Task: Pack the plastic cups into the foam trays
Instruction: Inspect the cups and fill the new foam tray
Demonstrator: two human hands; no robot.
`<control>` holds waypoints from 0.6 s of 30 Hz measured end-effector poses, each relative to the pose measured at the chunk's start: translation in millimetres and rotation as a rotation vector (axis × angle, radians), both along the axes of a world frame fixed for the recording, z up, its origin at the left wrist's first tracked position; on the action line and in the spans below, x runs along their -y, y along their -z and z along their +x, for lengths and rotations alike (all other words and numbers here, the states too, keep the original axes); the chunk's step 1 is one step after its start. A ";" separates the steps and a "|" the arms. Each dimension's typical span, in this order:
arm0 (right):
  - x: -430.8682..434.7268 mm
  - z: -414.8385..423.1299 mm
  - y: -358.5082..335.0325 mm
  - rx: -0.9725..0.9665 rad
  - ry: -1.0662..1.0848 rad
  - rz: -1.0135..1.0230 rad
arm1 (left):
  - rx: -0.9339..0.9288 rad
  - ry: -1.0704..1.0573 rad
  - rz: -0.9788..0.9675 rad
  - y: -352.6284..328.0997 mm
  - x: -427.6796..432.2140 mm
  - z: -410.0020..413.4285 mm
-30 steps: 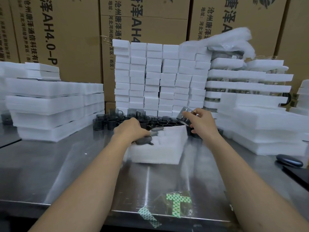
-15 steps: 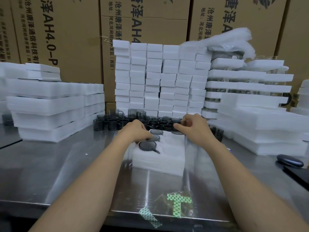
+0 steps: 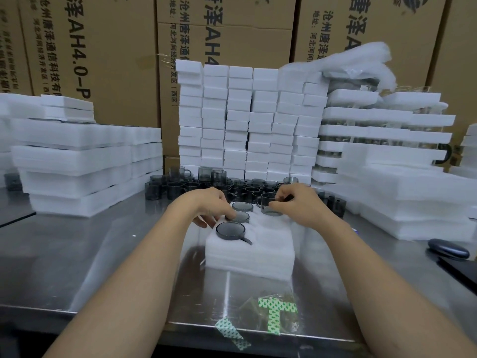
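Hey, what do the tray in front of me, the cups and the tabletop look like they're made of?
Foam tray: white matte foam, soft fuzzy edges. Cups: smoky translucent plastic, glossy rims; by look alone possibly glass. Tabletop: likely stainless steel, brushed sheen, mirroring the tray.

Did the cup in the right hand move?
Yes. The right hand lowered the cup from the white block stack's foot to the foam tray's far right corner.

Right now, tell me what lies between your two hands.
Head view: a seated cup in the foam tray, between left hand and right hand, which grips a second cup.
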State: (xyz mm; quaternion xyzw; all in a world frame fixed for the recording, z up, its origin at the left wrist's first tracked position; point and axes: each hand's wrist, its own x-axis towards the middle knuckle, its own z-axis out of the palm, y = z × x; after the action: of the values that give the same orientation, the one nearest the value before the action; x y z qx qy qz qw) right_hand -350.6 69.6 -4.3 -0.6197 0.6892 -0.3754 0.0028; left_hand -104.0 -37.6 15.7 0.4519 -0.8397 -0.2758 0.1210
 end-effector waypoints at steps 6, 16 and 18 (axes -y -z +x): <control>1.0 0.3 0.4 -0.072 0.055 0.118 | -0.005 -0.005 0.010 1.7 2.9 0.6; 3.1 28.2 4.1 -0.117 -0.087 0.130 | -0.008 -0.004 0.016 3.3 4.5 -0.3; 5.1 33.6 8.3 -0.146 -0.082 0.426 | -0.013 -0.007 0.025 3.9 3.7 -1.9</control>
State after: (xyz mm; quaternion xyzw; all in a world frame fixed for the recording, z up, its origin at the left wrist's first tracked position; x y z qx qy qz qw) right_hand -317.0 64.5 -12.6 -0.6581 0.7255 -0.1750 0.0990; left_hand -105.9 -41.3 11.9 0.4546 -0.8337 -0.2889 0.1218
